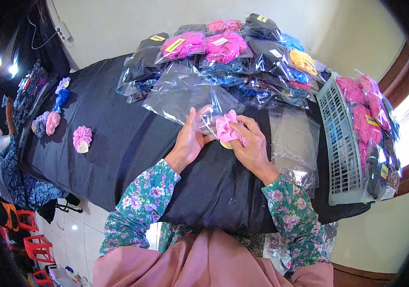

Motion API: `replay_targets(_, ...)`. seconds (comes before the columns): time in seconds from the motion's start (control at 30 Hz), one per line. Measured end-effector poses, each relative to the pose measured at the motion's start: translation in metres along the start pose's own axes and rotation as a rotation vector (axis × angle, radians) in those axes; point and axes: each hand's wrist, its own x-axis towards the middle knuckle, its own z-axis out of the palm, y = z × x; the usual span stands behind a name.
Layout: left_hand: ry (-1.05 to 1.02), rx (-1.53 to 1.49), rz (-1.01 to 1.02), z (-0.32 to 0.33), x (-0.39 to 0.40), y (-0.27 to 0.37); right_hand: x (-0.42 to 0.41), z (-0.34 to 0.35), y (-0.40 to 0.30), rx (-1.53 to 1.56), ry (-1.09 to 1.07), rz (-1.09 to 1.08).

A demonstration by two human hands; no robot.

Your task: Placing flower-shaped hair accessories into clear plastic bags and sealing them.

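Note:
My right hand grips a pink fabric scrunchie, with the edge of a pale round tag showing under it. A clear plastic bag is held by its near end in my left hand, whose thumb points up along the film. The scrunchie is right beside the bag's near end; whether any of it is inside I cannot tell. To the right of my right hand, a stack of flat clear bags lies on the black-covered table. Another pink scrunchie with a heart-shaped tag lies to the left.
Several bagged fabric items are heaped against the wall. A white plastic basket with more bagged items stands on the right. Scrunchies in several colours lie at the far left. Beyond the left end is another person's arm. Red stools stand on the tiled floor.

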Motion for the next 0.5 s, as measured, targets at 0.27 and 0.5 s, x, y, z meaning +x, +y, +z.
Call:
replay_targets(0.27, -0.093, 0.004, -0.007, 0.010, -0.006, 0.004, 0.003, -0.001, -0.004, -0.064, 0.024, -0.013)
replay_targets(0.5, -0.102, 0.081, -0.026, 0.014, -0.010, -0.001, 0.002, -0.002, -0.004, 0.023, 0.077, 0.068)
